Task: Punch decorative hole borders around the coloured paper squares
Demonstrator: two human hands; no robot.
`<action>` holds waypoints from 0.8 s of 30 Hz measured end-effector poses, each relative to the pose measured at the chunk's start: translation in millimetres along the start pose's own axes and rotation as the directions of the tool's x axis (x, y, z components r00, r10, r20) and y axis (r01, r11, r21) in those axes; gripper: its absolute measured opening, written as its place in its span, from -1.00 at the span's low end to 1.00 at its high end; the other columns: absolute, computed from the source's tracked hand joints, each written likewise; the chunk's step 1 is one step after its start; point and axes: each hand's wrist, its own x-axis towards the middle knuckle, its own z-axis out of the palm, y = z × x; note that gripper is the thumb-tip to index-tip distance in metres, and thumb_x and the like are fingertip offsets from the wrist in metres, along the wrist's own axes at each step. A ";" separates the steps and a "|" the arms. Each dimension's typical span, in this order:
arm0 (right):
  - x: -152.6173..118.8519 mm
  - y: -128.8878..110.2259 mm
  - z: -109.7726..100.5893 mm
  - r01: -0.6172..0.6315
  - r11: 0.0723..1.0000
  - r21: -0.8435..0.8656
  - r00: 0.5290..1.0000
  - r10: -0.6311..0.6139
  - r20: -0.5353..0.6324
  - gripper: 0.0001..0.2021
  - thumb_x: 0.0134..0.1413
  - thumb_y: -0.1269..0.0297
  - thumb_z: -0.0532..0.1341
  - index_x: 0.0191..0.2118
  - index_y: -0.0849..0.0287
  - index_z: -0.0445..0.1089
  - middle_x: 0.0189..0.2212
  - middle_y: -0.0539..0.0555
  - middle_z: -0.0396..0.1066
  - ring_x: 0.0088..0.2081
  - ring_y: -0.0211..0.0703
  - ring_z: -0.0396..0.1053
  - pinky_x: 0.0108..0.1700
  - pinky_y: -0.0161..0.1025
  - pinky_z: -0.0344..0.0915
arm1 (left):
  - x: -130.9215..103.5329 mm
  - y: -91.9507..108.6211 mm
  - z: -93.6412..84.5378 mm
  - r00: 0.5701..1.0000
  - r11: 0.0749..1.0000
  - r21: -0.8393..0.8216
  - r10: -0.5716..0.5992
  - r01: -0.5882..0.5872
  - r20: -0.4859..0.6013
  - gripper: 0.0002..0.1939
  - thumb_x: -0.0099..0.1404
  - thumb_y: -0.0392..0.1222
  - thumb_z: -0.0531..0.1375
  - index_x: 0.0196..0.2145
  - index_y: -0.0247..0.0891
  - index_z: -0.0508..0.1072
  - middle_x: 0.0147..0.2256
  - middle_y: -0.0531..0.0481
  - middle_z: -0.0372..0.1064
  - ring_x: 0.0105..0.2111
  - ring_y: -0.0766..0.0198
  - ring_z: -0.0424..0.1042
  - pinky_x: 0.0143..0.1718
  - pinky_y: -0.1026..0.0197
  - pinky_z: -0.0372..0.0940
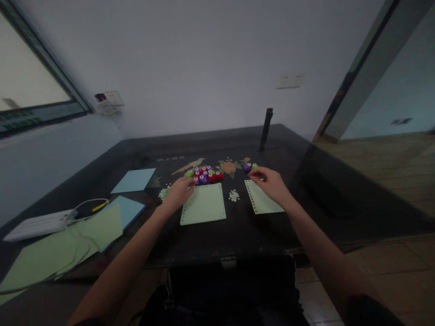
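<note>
My left hand (180,191) reaches over the upper left corner of a pale green sheet with punched edges (204,204). Its fingers are curled, the tips right at a purple ball with an eye-like white spot (196,180); a firm grip on it cannot be made out. That ball borders a cluster of red, purple and green eye balls (210,175). My right hand (268,182) is above a second punched sheet (262,203), thumb and forefinger pinched together. Anything between those tips is too small to tell. Just beyond them sit a purple ball (248,167) and a green ball (254,166).
Small pale pieces lie in a heap (234,195) between the sheets, and another heap (164,193) beside my left hand. Blue sheets (133,179), green sheets (68,246) and a white power strip with cable (41,225) occupy the left. A black upright post (266,129) stands at the back.
</note>
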 end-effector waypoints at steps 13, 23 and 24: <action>40.5 -9.5 112.7 0.257 0.910 -0.325 0.877 -0.078 0.474 -0.58 -0.05 0.18 0.31 -0.05 0.26 0.40 -0.09 0.25 0.39 0.04 0.09 0.23 0.01 -0.11 0.18 | -17.3 -8.6 26.9 0.999 0.998 0.059 -0.032 0.030 0.038 -0.53 0.19 0.02 0.14 -0.01 -0.29 0.30 -0.02 -0.22 0.29 0.01 -0.01 0.26 0.02 -0.02 0.17; 34.5 -7.4 117.7 0.325 0.893 -0.310 0.872 -0.156 0.465 -0.60 -0.06 0.20 0.32 -0.08 0.26 0.41 -0.10 0.26 0.31 0.00 0.08 0.19 0.01 -0.04 0.15 | -16.0 -9.6 27.7 0.997 0.997 0.070 -0.041 0.037 0.063 -0.51 0.19 0.03 0.14 0.01 -0.31 0.32 -0.03 -0.25 0.29 0.01 -0.02 0.26 0.04 -0.02 0.16; 34.1 -7.9 117.3 0.317 0.898 -0.303 0.874 -0.153 0.462 -0.61 -0.06 0.21 0.32 -0.09 0.26 0.41 -0.10 0.26 0.30 0.00 0.08 0.19 0.00 -0.04 0.15 | -16.0 -9.3 27.6 0.997 0.997 0.070 -0.037 0.033 0.063 -0.50 0.19 0.03 0.14 0.01 -0.32 0.31 -0.02 -0.25 0.29 0.01 -0.01 0.26 0.04 -0.01 0.16</action>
